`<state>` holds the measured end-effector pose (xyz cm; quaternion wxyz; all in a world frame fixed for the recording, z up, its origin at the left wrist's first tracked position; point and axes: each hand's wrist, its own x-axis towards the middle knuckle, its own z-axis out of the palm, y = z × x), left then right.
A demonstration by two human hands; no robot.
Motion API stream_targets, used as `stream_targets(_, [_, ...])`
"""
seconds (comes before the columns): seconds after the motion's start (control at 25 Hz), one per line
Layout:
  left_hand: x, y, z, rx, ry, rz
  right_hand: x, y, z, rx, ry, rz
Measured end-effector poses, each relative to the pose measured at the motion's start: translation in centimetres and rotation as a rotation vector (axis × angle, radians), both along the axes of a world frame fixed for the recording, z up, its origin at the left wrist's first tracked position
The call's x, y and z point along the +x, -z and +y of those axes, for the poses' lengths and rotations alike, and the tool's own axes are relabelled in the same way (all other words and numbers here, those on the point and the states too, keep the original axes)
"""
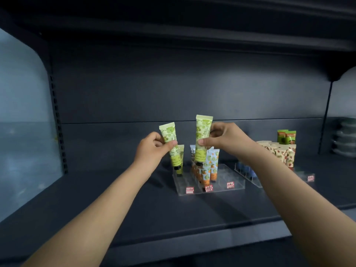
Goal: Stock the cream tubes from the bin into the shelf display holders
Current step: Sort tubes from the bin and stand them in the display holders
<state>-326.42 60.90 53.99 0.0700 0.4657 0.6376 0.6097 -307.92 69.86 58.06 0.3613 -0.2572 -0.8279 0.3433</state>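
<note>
My left hand (152, 147) pinches a green cream tube (169, 134), cap down, above the left lane of a clear acrylic display holder (231, 171). My right hand (225, 138) pinches a second green tube (203, 130), held upright over the middle lane. Another green tube (180, 166) stands in the left lane behind the held one. Several orange-and-blue tubes (209, 166) stand in the middle lane. The right lane has no tubes. The bin is out of view.
Red price tags (208, 188) line the holder's front. A second clear holder (248, 173) to the right carries blue tubes, strawberry-print tubes (287, 155) and two green-orange tubes (286, 136). Stacked containers (346, 137) sit far right. Dark shelf (115, 199) spreads to the left and front.
</note>
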Motion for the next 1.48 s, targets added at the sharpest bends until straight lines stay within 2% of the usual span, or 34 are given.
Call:
stream_targets(0.24, [-1.1, -1.8, 3.6, 0.064, 0.078, 0.006, -0.1, -0.9, 4.1, -0.017, 0.034, 0.082])
stream_targets(0.56, [-1.0, -4.1, 5.6, 0.093, 0.232, 0.056, 0.2, -0.9, 4.2, -0.036, 0.097, 0.104])
stream_targets(0.92, [2.6, -7.2, 11.0, 0.079, 0.427, 0.150, 2.9, -2.2, 7.3, -0.025, 0.250, 0.157])
stream_targets(1.04, [4.0, -8.0, 14.3, -0.010, 0.440, 0.198, 3.6, -2.4, 9.8, -0.016, 0.309, 0.142])
stream_targets(1.16, [4.7, -8.9, 17.7, -0.129, 0.437, 0.227, 3.8, -2.8, 12.6, 0.007, 0.313, 0.043])
stream_targets(1.36, [4.4, -9.2, 22.3, -0.439, 0.432, 0.459, 4.0, -3.4, 17.1, 0.077, 0.283, -0.181])
stream_targets(1.48, [4.1, -8.2, 23.9, -0.546, 0.439, 0.573, 3.4, -3.2, 19.0, 0.150, 0.229, -0.305])
